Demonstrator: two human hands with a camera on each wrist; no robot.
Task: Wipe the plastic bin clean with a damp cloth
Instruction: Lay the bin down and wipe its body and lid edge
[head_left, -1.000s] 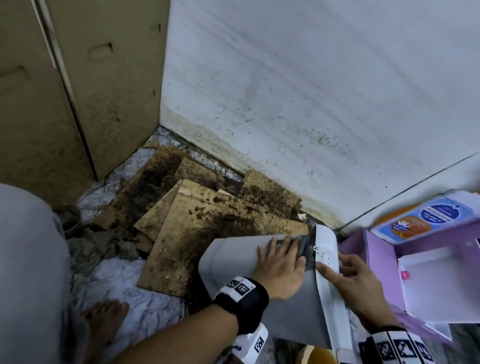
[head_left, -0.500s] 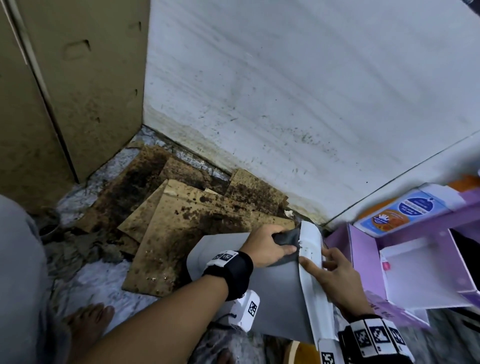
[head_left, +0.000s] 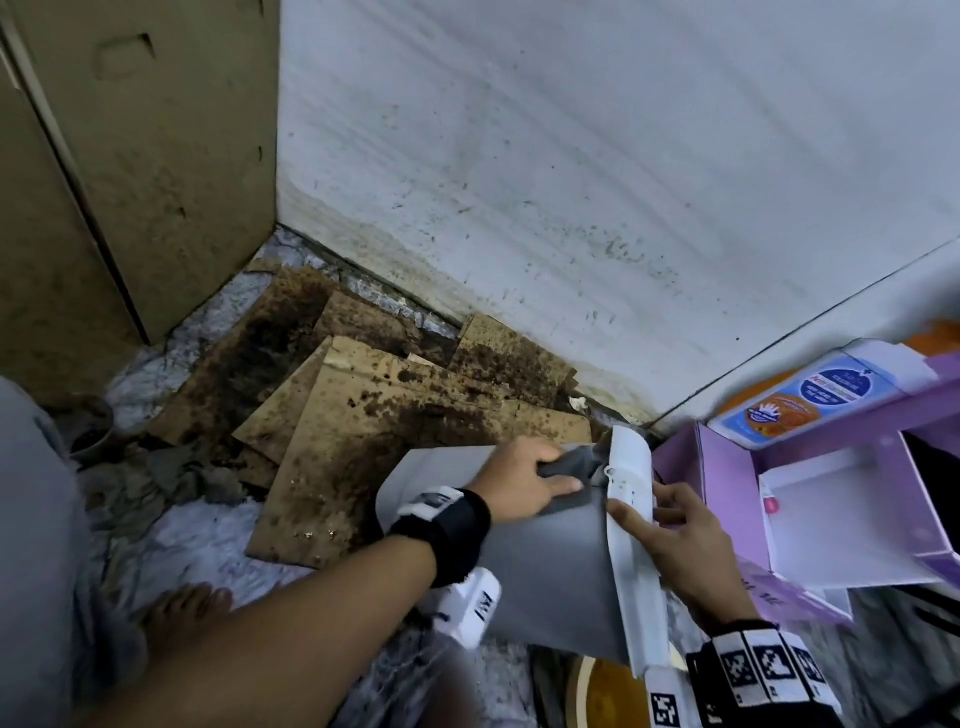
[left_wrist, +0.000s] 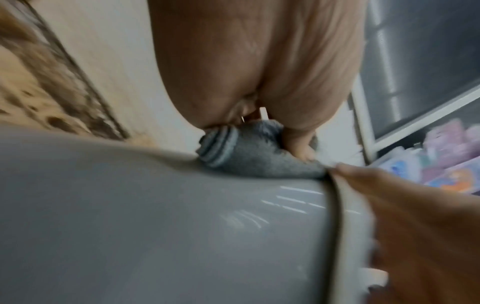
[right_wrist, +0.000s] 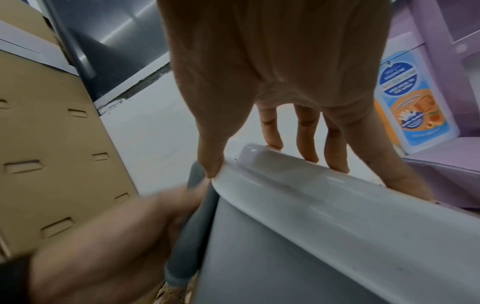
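bin (head_left: 550, 566) lies on its side, cloth (head_left: 569, 470) on its wall by the rim, cardboard sheets (head_left: 374, 421) behind-left, shelf unit (head_left: 737, 483) right.

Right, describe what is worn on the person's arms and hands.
Both forearms are bare, with no sleeves, and the hands wear no gloves. The left hand has a black wristband carrying a white block with a dark printed marker on top and a white camera unit hanging below. The right hand has a black band ringed by white tiles with black square fiducial codes.

Wall (head_left: 571, 182) and purple shelf (head_left: 727, 483) hem bin (head_left: 545, 571).
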